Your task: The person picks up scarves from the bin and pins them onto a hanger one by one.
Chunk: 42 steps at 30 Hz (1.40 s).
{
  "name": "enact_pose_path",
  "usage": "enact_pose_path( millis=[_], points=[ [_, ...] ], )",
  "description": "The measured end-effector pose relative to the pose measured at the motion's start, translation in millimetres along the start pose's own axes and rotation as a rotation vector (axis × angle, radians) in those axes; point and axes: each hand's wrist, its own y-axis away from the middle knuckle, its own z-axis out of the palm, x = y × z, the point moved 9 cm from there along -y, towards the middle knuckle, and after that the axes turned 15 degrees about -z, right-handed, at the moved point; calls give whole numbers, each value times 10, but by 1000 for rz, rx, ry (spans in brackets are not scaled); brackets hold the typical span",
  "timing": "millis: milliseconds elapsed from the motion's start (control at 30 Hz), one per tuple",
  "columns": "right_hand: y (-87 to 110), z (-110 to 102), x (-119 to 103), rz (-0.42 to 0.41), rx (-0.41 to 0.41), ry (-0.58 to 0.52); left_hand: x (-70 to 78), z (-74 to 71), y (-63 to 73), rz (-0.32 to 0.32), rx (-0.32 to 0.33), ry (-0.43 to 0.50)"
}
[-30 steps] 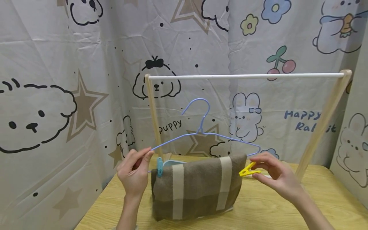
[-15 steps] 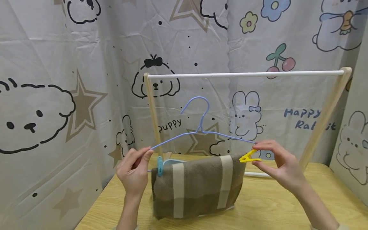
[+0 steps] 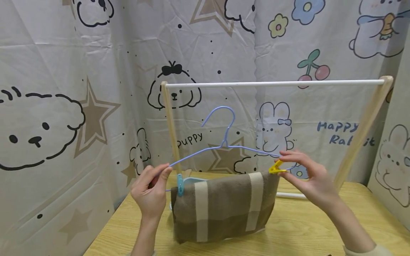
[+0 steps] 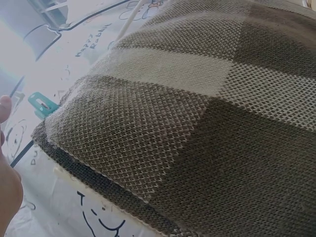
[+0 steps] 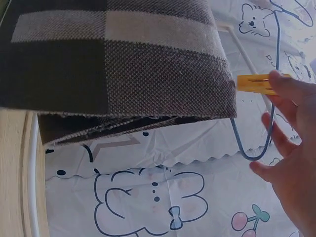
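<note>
A blue wire hanger [image 3: 205, 150] is held up by my left hand [image 3: 150, 188], whose thumb and fingers pinch its left arm. Over the hanger's lower bar drapes a folded brown checked cloth [image 3: 227, 209] with pale stripes. A teal clothespin [image 3: 180, 185] clips the cloth's top left corner; it also shows in the left wrist view. My right hand [image 3: 309, 176] pinches a yellow clothespin [image 3: 276, 167] between thumb and fingers. Its tip is right at the cloth's top right corner. In the right wrist view, the hanger's bent end [image 5: 254, 157] sticks out past the cloth.
Behind the hanger stands a wooden rack with a white top rod [image 3: 272, 84] and a right post [image 3: 362, 138]. Part of a light blue object [image 3: 193, 179] shows behind the cloth on the wooden table [image 3: 304, 227]. A printed curtain [image 3: 134, 46] encloses the back and sides.
My right hand has risen with the yellow clothespin, from beside the cloth's right edge up to its top right corner. The left hand keeps its pinch on the hanger, and the cloth has shifted slightly right.
</note>
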Motion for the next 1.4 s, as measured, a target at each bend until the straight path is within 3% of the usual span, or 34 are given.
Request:
enact_pose_path(
  millis=[133, 400, 633, 1033, 1200, 1400],
  points=[
    [-20, -26, -12, -96, 18, -39, 11, 17, 3, -4, 5, 22],
    [-79, -26, -74, -145, -16, -96, 44, 54, 23, -2, 23, 38],
    [-132, -14, -184, -236, -41, -39, 38, 69, 35, -3, 46, 53],
    [-147, 91, -244, -234, -239, 142, 9, 81, 42, -34, 66, 76],
    [-157, 123, -309, -301, -273, 166, 6, 72, 48, -44, 63, 78],
    [-189, 184, -316, -306, -355, 173, 8, 3, 58, -63, 94, 105]
  ],
)
